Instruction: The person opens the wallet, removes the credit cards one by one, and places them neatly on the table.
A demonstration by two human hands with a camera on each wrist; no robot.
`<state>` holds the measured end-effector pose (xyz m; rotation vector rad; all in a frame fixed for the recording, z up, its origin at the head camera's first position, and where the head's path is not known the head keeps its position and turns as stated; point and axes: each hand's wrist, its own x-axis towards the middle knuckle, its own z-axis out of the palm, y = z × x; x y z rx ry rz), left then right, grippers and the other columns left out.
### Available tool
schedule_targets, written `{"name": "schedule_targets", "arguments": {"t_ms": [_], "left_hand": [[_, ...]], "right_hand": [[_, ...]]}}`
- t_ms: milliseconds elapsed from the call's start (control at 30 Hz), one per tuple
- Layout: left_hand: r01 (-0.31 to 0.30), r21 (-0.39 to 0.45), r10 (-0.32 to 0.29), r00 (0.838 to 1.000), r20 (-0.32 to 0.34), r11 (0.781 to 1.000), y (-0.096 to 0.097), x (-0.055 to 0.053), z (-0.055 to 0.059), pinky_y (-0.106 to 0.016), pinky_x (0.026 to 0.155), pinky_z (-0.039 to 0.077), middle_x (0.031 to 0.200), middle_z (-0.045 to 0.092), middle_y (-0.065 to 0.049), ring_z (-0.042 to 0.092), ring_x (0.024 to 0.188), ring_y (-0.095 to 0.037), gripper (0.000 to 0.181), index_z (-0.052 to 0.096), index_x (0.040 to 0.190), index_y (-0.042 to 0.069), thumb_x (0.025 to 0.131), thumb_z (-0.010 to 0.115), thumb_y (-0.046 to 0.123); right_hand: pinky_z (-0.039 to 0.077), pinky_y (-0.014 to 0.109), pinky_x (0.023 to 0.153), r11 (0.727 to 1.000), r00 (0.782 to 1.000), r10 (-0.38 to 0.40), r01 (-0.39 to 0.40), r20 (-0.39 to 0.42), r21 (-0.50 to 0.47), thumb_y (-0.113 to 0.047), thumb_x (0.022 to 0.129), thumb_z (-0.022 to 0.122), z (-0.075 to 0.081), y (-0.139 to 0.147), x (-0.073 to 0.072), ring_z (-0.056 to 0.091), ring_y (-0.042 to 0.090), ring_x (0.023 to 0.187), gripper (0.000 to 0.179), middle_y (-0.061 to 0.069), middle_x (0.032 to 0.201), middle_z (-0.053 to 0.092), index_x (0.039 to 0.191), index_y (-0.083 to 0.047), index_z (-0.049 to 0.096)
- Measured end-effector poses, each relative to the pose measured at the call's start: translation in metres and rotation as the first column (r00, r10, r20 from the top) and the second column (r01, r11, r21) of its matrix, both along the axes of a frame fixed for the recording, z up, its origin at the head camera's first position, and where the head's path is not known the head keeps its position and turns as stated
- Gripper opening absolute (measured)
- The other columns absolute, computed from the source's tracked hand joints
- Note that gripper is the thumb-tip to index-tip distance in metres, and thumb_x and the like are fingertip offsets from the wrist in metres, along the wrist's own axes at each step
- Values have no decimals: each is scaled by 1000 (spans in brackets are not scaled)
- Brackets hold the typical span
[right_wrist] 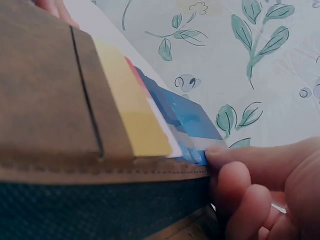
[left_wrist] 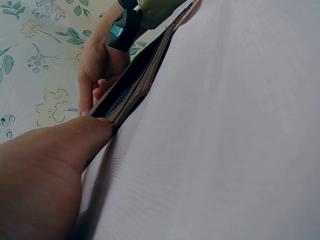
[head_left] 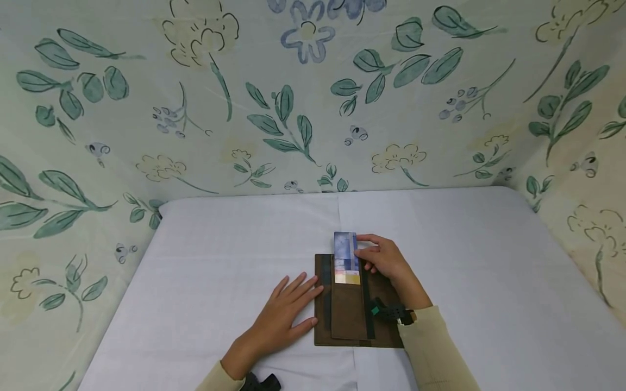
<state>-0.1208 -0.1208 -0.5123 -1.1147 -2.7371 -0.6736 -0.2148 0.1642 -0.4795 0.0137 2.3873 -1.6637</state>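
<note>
A brown wallet (head_left: 348,315) lies spread on the white-covered table, with dark strips along its flaps. Several cards stand in its middle panel, stacked in steps. A yellow card (right_wrist: 135,115) shows nearest the pocket, and a blue card (right_wrist: 195,119) with a pale stripe sticks out farthest. My right hand (head_left: 388,263) pinches the blue card's right edge near its top. My left hand (head_left: 279,320) lies flat with fingers spread, fingertips on the wallet's left edge. In the left wrist view, the left thumb (left_wrist: 95,132) touches the wallet's edge.
White cloth (head_left: 235,255) covers the table around the wallet. A leaf-and-flower patterned curtain (head_left: 313,108) hangs behind the table and along both sides. Dark wrist devices (head_left: 391,312) sit on both wrists.
</note>
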Motion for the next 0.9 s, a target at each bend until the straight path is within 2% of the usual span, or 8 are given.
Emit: {"name": "schedule_targets", "arguments": {"t_ms": [300, 567, 900], "left_hand": [[4, 3, -4, 1000, -12, 1000, 0, -1, 1, -56, 115, 14, 156, 30, 0, 22, 145, -25, 62, 38, 149, 20, 95, 56, 44], [10, 20, -9, 999, -33, 1000, 0, -1, -1, -58, 113, 17, 155, 33, -1, 25, 144, -28, 61, 40, 148, 19, 94, 58, 43], [13, 8, -13, 999, -38, 1000, 0, 0, 1, -57, 113, 16, 156, 32, -1, 24, 144, -27, 61, 40, 149, 19, 95, 56, 43]], "right_hand": [[50, 26, 53, 1000, 998, 12, -11, 61, -16, -20, 86, 73, 2, 3, -1, 60, 14, 58, 38, 5, 78, 70, 115, 3, 63], [49, 26, 51, 1000, 999, 0, 1, 41, -24, -21, 89, 70, 2, 2, -1, 60, 14, 56, 36, 5, 74, 70, 117, -1, 62], [50, 25, 53, 999, 996, 9, -7, 90, -31, -19, 87, 72, 2, 3, -3, 60, 13, 58, 38, 7, 83, 71, 116, 3, 63]]}}
